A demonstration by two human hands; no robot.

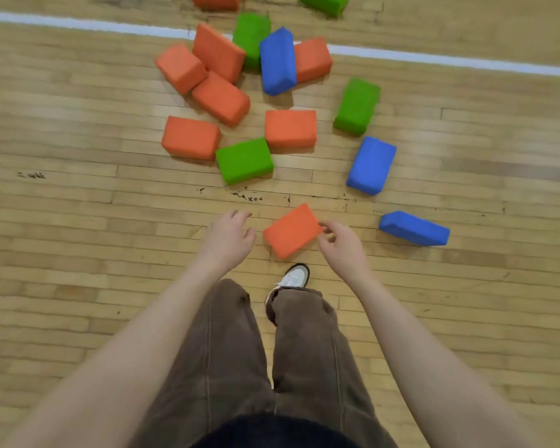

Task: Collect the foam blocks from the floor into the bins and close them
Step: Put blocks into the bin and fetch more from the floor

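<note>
Brown trousers point(240, 350) and one white shoe point(293, 277) sit lowest in view. Right hand point(341, 245): fingertips point(324, 227) curled at the right corner of the nearest orange block point(291, 230); touching, but whether they pinch it I cannot tell. Left hand point(228, 236): loose, holding nothing, just left of the block. Block lies flat on the wood floor point(78, 253). Plan: bring the left hand to the opposite side and squeeze lightly, since foam gives. Other blocks point(244, 160) lie scattered beyond, toward the white line point(450, 59). No bins visible.
</note>
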